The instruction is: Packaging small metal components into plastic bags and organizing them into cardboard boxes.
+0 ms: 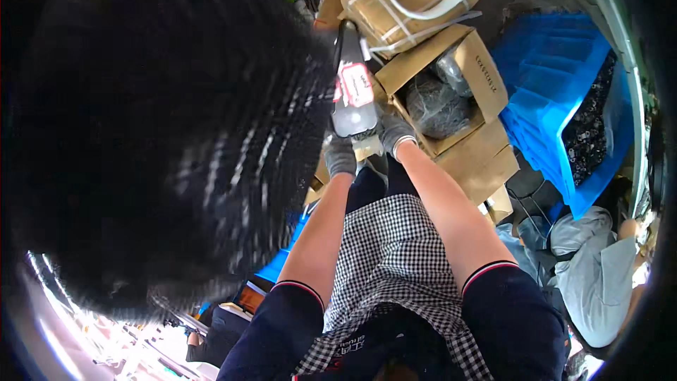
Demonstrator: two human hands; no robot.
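My two grey-gloved hands are close together at the upper middle, at the ends of my stretched-out forearms. My left hand [340,158] lies just under the lower end of a long black and grey object [355,121] with a red-and-white label, whose kind I cannot make out. My right hand [395,133] sits beside that end, next to an open cardboard box [486,77]. Several wrapped dark bundles [438,107] fill the box. The fingers of both hands are mostly hidden, and their grip does not show.
A large, blurred dark shape [169,141] with a hair-like texture covers the left side. Behind the open box stands a taped carton [363,3] with a white curved device [395,0] on it. Blue corrugated bins [546,63] at right hold small black pieces. A person [218,335] shows at lower left.
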